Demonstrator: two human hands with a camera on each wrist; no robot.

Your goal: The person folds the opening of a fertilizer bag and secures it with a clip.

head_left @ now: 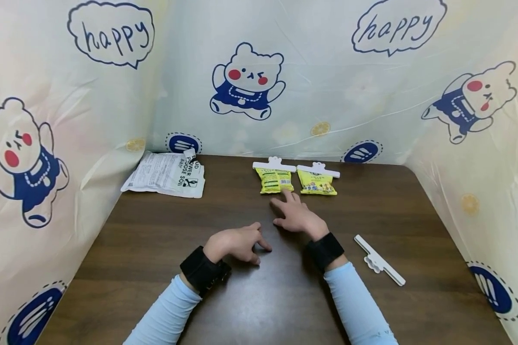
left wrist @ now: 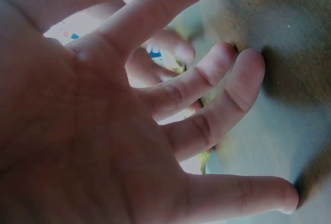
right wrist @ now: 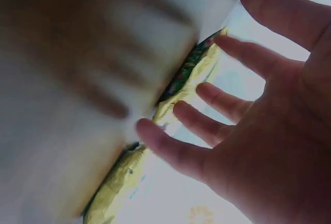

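My right hand [head_left: 300, 218] has its fingers spread, with the fingertips close in front of the left yellow packet [head_left: 276, 181]. Another yellow packet [head_left: 317, 184] lies just to the right. Each packet has a white sealing clip across its far edge, the left clip [head_left: 274, 166] and the right clip [head_left: 319, 169]. In the right wrist view, the fingers stand apart in front of a packet [right wrist: 116, 185], holding nothing. My left hand [head_left: 237, 242] is low over the middle of the table, nearer to me. Its relaxed fingers reach down to the tabletop, and the palm is bare in the left wrist view.
A white printed bag [head_left: 166, 175] lies at the table's back left. On the right, a loose white sealing clip [head_left: 380, 259] lies at a slant on the brown table [head_left: 155, 239]. A printed curtain [head_left: 311, 91] hangs along the back and both sides.
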